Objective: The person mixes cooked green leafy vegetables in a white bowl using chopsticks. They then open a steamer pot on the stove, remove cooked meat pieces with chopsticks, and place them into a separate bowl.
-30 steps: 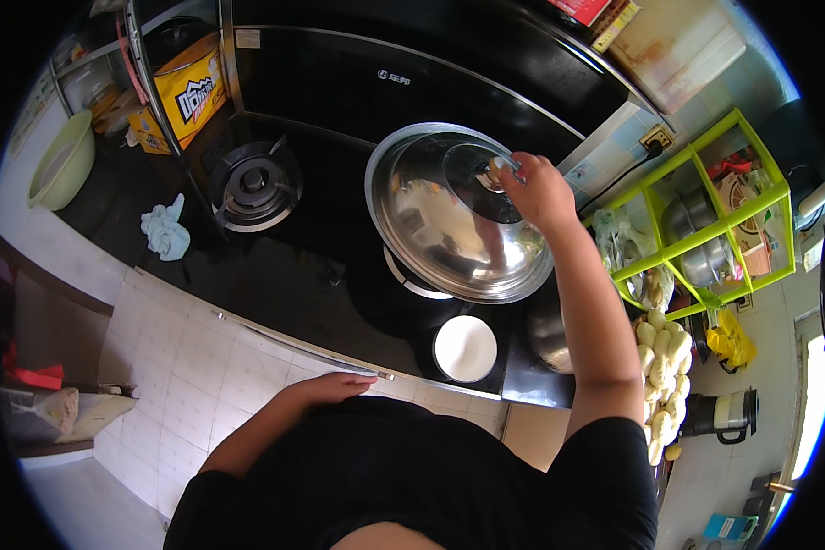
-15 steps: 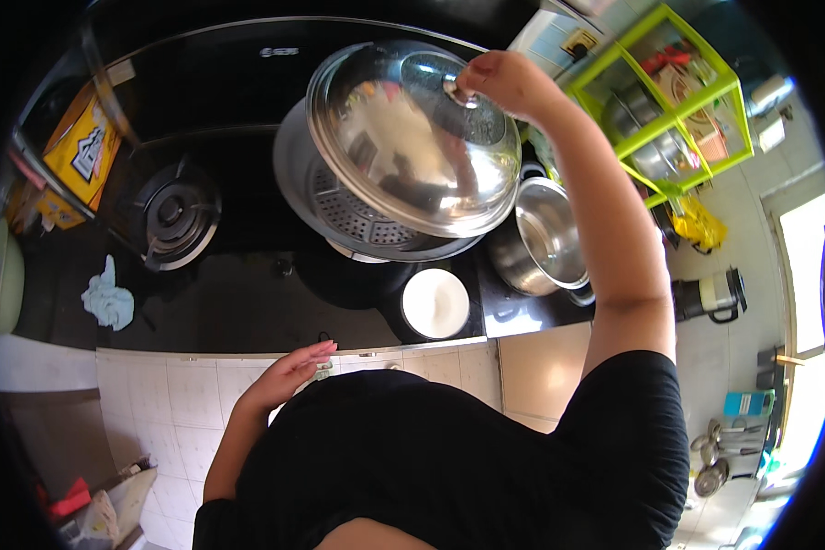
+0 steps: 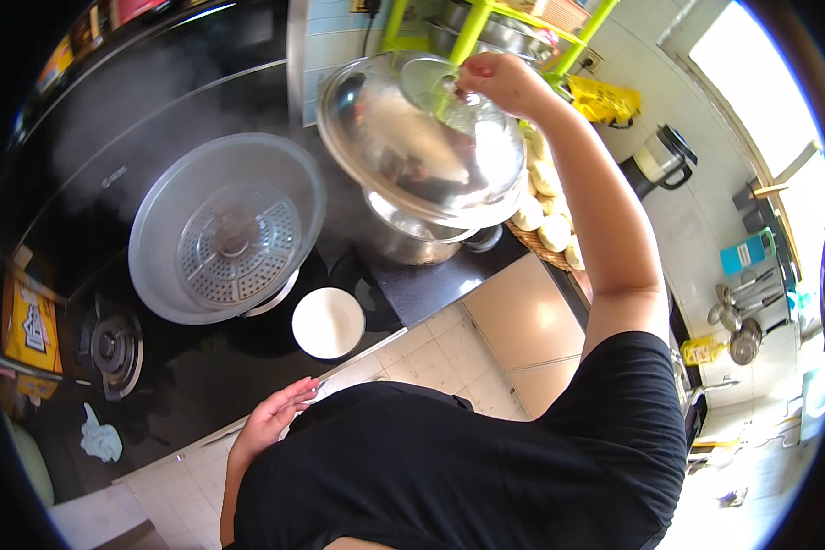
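Note:
My right hand [image 3: 498, 79] grips the knob of a large shiny domed pot lid [image 3: 403, 151]. The lid hangs tilted over a steel pot [image 3: 403, 240] on the counter and hides most of that pot's mouth. To the left stands a wide grey steamer pot [image 3: 147, 234], uncovered, with a perforated steamer plate [image 3: 238, 246] inside and steam rising from it. My left hand [image 3: 280, 414] is held low in front of my body at the counter's edge, fingers stretched out, holding nothing. A white bowl [image 3: 328, 323] sits on the counter between that hand and the pots.
Pale dough buns [image 3: 554, 233] lie on a woven tray under my right forearm. A green rack [image 3: 472, 32] with steel bowls stands behind the lid. At the left are a second burner [image 3: 115, 348], a crumpled pale cloth [image 3: 100, 436] and a yellow box [image 3: 31, 321].
My view has turned to the right. The lid has moved off the steamer pot to the right, over the steel pot, uncovering the steamer plate and the steam. My left hand stays low.

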`<state>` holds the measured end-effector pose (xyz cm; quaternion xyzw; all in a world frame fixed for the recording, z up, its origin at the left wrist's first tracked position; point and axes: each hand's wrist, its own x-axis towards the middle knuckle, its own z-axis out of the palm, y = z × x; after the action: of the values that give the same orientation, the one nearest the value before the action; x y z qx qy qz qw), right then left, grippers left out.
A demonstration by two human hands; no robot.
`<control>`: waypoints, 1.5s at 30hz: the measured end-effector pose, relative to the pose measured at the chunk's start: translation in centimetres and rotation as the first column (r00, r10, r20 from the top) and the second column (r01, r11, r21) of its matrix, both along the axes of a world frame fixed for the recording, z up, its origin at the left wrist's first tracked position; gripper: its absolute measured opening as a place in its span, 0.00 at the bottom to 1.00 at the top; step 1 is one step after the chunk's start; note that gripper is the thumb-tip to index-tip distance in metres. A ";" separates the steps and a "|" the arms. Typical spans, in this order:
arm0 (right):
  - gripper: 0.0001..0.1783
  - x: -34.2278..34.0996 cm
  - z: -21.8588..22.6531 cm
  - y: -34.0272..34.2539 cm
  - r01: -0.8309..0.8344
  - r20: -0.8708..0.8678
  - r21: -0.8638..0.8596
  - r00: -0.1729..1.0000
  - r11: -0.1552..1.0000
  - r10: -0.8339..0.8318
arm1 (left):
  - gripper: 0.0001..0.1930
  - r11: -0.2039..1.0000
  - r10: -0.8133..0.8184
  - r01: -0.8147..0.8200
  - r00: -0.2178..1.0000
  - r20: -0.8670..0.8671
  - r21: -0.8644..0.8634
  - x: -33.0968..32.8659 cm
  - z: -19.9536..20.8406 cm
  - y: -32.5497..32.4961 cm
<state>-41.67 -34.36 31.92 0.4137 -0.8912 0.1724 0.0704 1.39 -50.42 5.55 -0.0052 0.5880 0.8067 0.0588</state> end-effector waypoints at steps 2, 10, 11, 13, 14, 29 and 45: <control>0.12 -2.8 0.1 4.5 0.070 -0.025 -0.110 0.997 0.991 -0.074 | 0.25 0.999 -0.042 0.042 0.999 -0.031 -0.004 -1.4 1.0 0.9; 0.12 -9.8 -1.1 18.2 0.296 -0.046 0.031 0.955 0.955 -0.294 | 0.25 0.996 -0.085 0.084 0.992 -0.088 -0.019 -5.7 2.1 4.1; 0.11 -10.2 -1.4 19.1 0.345 -0.045 0.083 0.938 0.935 -0.343 | 0.25 0.997 -0.077 0.075 0.994 -0.078 -0.029 -6.2 2.3 4.4; 0.11 -12.8 -2.8 21.8 0.409 -0.074 0.113 0.912 0.905 -0.403 | 0.24 0.998 -0.065 0.064 0.995 -0.078 -0.015 -7.2 2.6 5.0; 0.11 -15.4 -4.2 24.1 0.426 -0.102 0.091 0.903 0.900 -0.417 | 0.24 0.999 -0.052 0.052 0.996 -0.078 -0.002 -7.7 2.6 5.3; 0.18 -28.7 -12.1 30.9 0.550 -0.196 0.002 0.819 0.835 -0.539 | 0.18 0.984 0.167 -0.168 0.986 0.011 0.054 -8.0 0.5 8.6; 0.21 -27.7 -13.9 28.7 0.520 -0.224 -0.159 0.809 0.839 -0.544 | 0.19 0.993 0.114 -0.114 0.993 0.036 0.017 -8.5 0.7 6.9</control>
<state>-69.37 -5.62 18.07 0.1628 -0.9453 0.1302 0.2508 -7.10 -43.50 6.29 -0.0523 0.5778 0.8142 0.0229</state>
